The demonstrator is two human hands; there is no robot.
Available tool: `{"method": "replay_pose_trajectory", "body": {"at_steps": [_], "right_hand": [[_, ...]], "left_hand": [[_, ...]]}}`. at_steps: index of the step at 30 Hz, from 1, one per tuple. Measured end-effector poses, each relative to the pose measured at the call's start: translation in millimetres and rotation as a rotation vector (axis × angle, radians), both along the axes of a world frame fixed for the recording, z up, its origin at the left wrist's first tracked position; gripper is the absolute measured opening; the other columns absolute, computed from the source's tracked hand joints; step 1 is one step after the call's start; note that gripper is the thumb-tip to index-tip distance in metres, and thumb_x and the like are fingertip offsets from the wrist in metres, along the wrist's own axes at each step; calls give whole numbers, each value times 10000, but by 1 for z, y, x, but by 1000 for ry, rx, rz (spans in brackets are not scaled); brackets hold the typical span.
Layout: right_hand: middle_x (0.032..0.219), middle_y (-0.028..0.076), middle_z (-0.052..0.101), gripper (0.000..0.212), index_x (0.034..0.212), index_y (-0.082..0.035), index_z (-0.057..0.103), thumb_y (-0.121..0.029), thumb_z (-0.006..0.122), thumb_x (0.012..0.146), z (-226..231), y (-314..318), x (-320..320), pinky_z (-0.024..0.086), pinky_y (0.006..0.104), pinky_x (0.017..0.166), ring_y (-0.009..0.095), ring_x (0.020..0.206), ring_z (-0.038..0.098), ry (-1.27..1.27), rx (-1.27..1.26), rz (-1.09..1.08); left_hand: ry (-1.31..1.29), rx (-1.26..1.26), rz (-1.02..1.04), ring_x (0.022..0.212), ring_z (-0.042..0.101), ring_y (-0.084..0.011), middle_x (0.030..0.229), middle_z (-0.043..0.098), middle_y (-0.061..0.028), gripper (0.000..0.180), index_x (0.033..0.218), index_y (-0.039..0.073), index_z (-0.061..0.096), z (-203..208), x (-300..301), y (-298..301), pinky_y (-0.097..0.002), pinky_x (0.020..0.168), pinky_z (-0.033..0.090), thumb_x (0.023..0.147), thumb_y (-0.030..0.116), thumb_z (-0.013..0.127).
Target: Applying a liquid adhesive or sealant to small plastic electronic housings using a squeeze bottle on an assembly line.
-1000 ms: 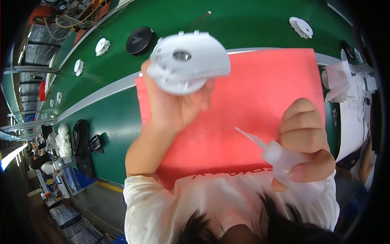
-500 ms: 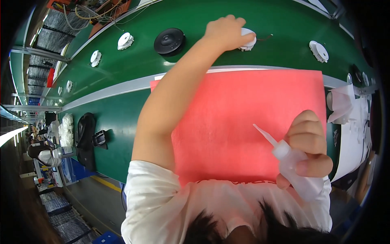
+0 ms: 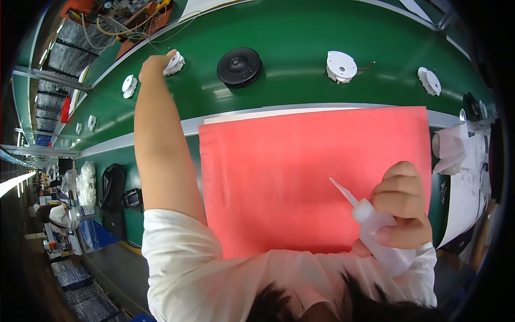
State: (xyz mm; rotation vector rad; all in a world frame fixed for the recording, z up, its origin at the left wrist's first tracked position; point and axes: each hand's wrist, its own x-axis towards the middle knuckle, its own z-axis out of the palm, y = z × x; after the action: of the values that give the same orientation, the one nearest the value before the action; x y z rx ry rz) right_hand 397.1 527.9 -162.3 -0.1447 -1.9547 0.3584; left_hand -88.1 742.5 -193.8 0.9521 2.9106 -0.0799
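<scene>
While the left hand [image 3: 154, 66] is touching a white part [image 3: 175, 64] at upper left, its fingers' closure hidden, the right hand's [image 3: 401, 198] fingers are gripping the bottle [image 3: 392, 260] at lower right, where oversqueezing could be causing drips onto the mat [image 3: 279, 177].

Between ten and eleven o'clock, the left hand [image 3: 153, 66] covers the near side of a white part [image 3: 176, 64]; most fingers are hidden, so whether they grip it cannot be told. Between three and four, the right hand [image 3: 401, 204] hides much of a bottle [image 3: 370, 228], and its fill cannot be read. At six, the shirt [image 3: 289, 264] covers the pink mat's [image 3: 289, 177] near edge, and the lower edge cuts off the person's hair [image 3: 271, 300]. Toward eleven, the top edge crops an orange thing [image 3: 80, 6] beside tangled wires. Near nine, a co-worker [image 3: 56, 214] is too small for detail.
</scene>
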Motion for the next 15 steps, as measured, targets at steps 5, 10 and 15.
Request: {"method": "replay_pose_trajectory", "body": {"at_steps": [5,10,15], "right_hand": [[759,3,517,428,983,-207,489,-195,732,631,7,-2,1,291,267,487,127,512,436,-48,-61,-23],[771,6,517,426,986,-205,481,-215,735,645,1,-3,4,303,266,490,122,515,440,-105,-11,-10],[784,19,522,411,965,-187,481,-236,743,653,-4,-4,-2,310,273,494,135,525,444,-46,-37,-31]], "left_hand": [[-90,11,-113,968,597,-225,1082,609,-76,655,1058,137,634,-1,11,19,-365,766,476,650,647,581],[-22,76,-299,813,636,-247,890,658,-109,488,906,73,676,-7,38,13,-348,703,493,654,484,597],[-344,613,-546,623,620,-175,727,635,-96,496,950,20,632,-1,92,-25,-279,601,502,651,415,654]]}}
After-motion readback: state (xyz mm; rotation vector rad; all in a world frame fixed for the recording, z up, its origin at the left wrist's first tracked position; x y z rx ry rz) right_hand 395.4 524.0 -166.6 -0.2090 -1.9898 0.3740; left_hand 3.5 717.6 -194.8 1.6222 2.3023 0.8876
